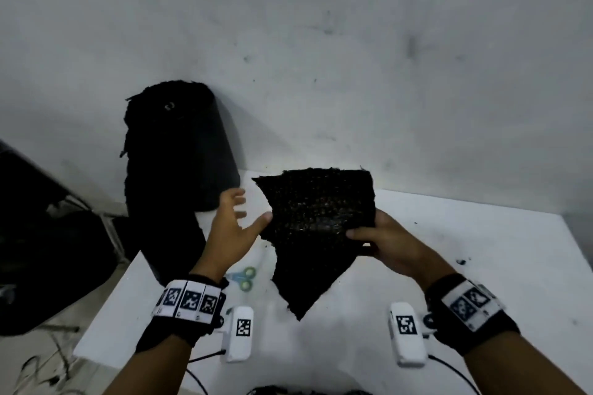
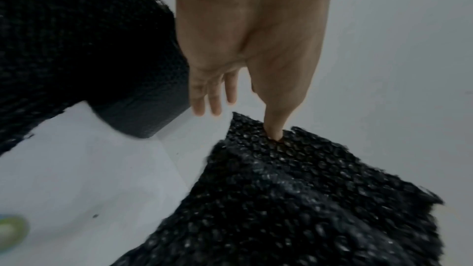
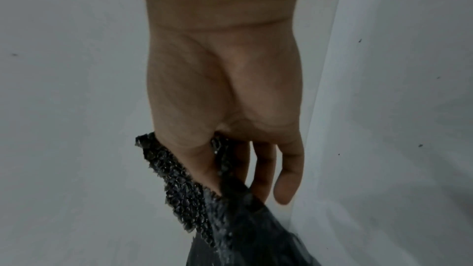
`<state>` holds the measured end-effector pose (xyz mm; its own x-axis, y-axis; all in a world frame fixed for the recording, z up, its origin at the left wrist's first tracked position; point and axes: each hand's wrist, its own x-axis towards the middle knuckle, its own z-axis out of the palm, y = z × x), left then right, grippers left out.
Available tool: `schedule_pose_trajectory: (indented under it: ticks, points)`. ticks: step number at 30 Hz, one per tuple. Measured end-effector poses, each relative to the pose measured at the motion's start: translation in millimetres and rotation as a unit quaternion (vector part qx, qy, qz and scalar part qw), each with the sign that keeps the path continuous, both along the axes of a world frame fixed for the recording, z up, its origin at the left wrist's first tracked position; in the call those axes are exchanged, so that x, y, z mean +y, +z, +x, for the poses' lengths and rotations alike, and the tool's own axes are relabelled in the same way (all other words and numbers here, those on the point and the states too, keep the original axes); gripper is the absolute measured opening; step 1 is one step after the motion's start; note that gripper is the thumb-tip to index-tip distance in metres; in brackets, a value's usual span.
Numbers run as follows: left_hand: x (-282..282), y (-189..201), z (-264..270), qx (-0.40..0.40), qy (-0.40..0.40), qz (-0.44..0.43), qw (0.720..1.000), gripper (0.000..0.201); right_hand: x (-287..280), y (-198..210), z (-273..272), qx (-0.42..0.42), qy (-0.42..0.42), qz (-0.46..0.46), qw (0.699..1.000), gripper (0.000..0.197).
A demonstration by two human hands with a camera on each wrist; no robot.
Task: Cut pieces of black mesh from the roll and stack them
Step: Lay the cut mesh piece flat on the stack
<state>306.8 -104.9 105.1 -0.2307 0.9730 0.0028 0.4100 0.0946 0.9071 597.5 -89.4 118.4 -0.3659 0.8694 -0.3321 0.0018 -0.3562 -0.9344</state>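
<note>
Gripping mesh piece point(image 1: 316, 221) (edge only), right hand point(image 1: 390, 242), above table point(image 1: 481, 266)

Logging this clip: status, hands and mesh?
Right hand pinches cut mesh piece, held above table. Left hand open, thumb touching it. Scissors down beside roll.

Ragged-edged cut piece of black mesh point(image 1: 316, 221) held aloft, one corner hanging; large black mesh roll point(image 1: 179, 151) upright on the floor, left.

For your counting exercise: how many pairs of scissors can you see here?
1. The scissors, with green handles, lie on the white table below the left hand. More could be hidden behind the held mesh piece.
</note>
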Motion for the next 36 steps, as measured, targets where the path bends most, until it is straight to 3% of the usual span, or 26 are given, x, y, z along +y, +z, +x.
schedule_pose_trajectory:
  ticks: [2, 5, 9, 12, 14, 16, 18, 22, 24, 28, 32, 34, 36]
  points:
    - [-2, -9, 8, -0.047, -0.057, -0.092, 0.993, 0.074, 2, 3, 16, 0.03, -0.009, -0.036, 0.999, 0.044]
    - [-5, -7, 24, -0.126, -0.141, -0.152, 0.97, 0.059, 3, 3, 32, 0.051, -0.022, -0.065, 0.996, 0.05]
    - [2, -6, 36, -0.19, -0.121, -0.074, 0.971, 0.051, 1, -7, 45, 0.004, -0.085, -0.044, 0.995, 0.045]
    - [8, -7, 38, -0.112, -0.12, -0.034, 0.986, 0.036, -3, -18, 54, -0.017, -0.108, -0.005, 0.994, 0.065]
    - [9, -6, 38, -0.082, -0.153, -0.045, 0.984, 0.044, -6, -20, 58, -0.044, -0.113, 0.045, 0.992, 0.072]
    - [9, -6, 36, -0.087, -0.179, -0.055, 0.979, 0.059, -7, -15, 59, -0.069, -0.118, 0.088, 0.987, 0.065]
    - [10, -6, 31, -0.064, -0.192, -0.049, 0.978, 0.06, -7, -12, 62, -0.091, -0.112, 0.122, 0.982, 0.052]
    - [12, 0, 29, 0.076, -0.192, -0.009, 0.978, 0.034, -7, -10, 66, -0.129, -0.102, 0.162, 0.973, 0.04]
    - [13, 2, 30, 0.125, -0.183, 0.017, 0.975, 0.021, -6, -6, 67, -0.187, -0.09, 0.172, 0.963, 0.035]
    - [20, 9, 36, 0.12, -0.167, 0.018, 0.978, 0.007, -3, -1, 66, -0.335, -0.065, 0.229, 0.911, 0.019]
    - [25, 20, 50, 0.013, -0.173, -0.043, 0.984, 0.018, 4, 2, 64, -0.238, -0.11, 0.189, 0.946, 0.008]
    - [30, 19, 54, -0.02, -0.15, -0.046, 0.987, 0.02, 5, 5, 61, -0.194, -0.121, 0.162, 0.96, 0.015]
    - [35, 18, 54, -0.045, -0.117, -0.049, 0.991, 0.027, 3, 6, 58, -0.177, -0.11, 0.148, 0.967, 0.035]
